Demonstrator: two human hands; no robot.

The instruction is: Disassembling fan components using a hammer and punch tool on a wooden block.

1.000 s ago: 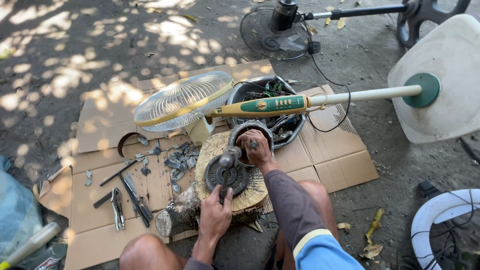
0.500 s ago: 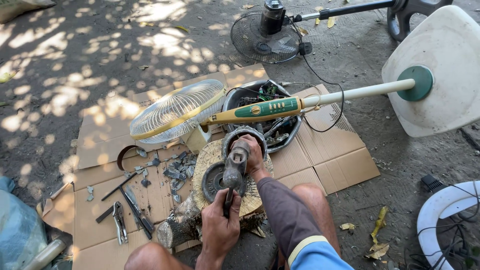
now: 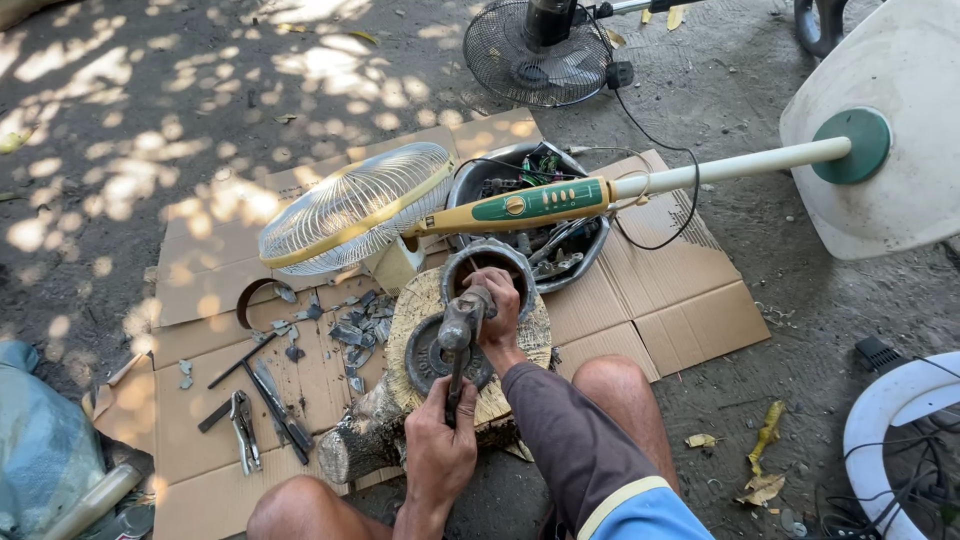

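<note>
While your left hand grips the hammer handle, your right hand clamps the motor housing on the log. Fan pole crosses just beyond; pliers lie left on cardboard.

Two hands, one hammer, three fan bases, two fan grilles, one log, one pair of pliers.

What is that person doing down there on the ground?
A person sits on cardboard with a log as a work block. The left hand grips a hammer by its handle. The right hand steadies a round metal part on the log. A taken-apart standing fan lies just beyond.
</note>
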